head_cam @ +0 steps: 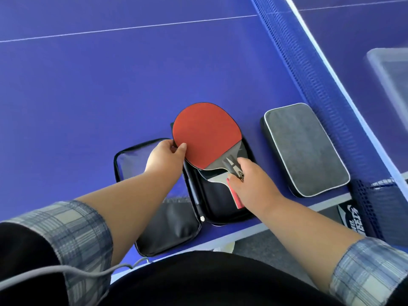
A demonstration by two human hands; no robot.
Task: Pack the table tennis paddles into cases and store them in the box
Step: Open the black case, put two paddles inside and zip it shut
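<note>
Both hands grip the paddle: left hand (164, 156) its blade (206, 134), right hand (249, 181) its handle, over the open case (220, 195); closed case (304, 149) at 3 o'clock awaits boxing.

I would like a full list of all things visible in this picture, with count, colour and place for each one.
paddle: one visible fully, red rubber face, held over the open case; a second seems to lie under it, mostly hidden.
open case: one, black, unzipped flat at the table's near edge.
closed case: one, grey with pale piping, right of the open case, beside the net.
table: one, blue with white lines.
net: one, blue mesh, running along the right.
box: one, clear plastic, beyond the net, far right.
cable: one, grey, bottom left.
left hand: fingers pinching the blade's edge.
right hand: at the paddle handle.
sleeves: two, plaid blue-grey, rolled up.
</note>
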